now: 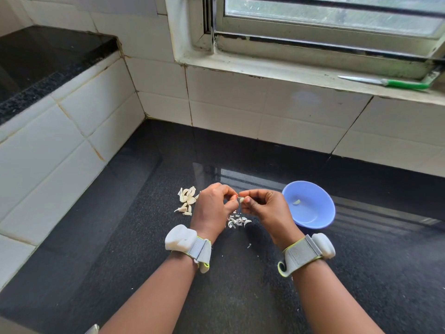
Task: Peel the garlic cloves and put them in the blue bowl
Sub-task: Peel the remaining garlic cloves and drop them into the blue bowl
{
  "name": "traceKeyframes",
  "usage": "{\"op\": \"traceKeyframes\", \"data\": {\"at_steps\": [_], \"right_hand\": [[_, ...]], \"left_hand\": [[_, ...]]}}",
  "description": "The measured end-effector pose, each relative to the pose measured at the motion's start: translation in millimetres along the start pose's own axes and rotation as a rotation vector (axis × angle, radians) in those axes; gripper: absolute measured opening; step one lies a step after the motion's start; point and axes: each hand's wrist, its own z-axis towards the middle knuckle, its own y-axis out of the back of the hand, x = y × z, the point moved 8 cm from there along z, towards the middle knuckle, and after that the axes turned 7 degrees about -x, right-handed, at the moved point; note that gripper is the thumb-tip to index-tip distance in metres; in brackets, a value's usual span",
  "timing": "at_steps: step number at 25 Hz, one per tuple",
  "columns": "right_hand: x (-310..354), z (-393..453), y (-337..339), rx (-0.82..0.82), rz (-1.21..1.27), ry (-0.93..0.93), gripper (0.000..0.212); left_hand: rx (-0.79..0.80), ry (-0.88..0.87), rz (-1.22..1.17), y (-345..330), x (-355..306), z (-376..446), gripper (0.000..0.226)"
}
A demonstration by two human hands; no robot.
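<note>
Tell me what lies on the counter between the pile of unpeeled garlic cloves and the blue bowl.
In the head view, a scatter of garlic peels lies on the counter between the unpeeled cloves and the blue bowl, under both hands.

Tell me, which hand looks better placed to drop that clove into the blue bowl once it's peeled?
Probably the right hand: it pinches the clove and sits beside the blue bowl.

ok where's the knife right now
In the head view the knife with the green handle lies on the window sill at the upper right, above and behind the blue bowl, away from both hands.
</note>
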Motion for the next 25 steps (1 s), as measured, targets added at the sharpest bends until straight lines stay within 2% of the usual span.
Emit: {"op": "traceKeyframes", "data": {"at_steps": [8,11,14,16,22,25], "right_hand": [[-0.5,-0.5,1.9,-0.024,0.024,0.0,0.017],[-0.1,-0.3,6.5,-0.077,0.083,-0.006,0.016],[-3.1,0.2,10.6,-0.118,0.191,-0.055,0.013],[-4.8,-0.3,11.3,-0.123,0.263,-0.094,0.01],[-3.0,-4.1,15.4,-0.129,0.294,-0.128,0.009],[-2.4,-4.6,15.5,-0.118,0.266,-0.128,0.009]], "left_hand": [[-0.012,0.039,-0.061,1.8,3.4,1.8,0.005],[0.035,0.035,0.011,-4.8,10.5,-0.1,0.006],[0.123,0.04,0.156,-15.8,16.8,-3.9,0.018],[0.126,0.044,0.193,-17.6,17.1,-4.8,0.022],[0.026,0.082,0.041,-6.0,4.4,0.4,0.008],[0.003,-0.012,-0.082,-5.8,-6.7,0.8,0.02]]}}
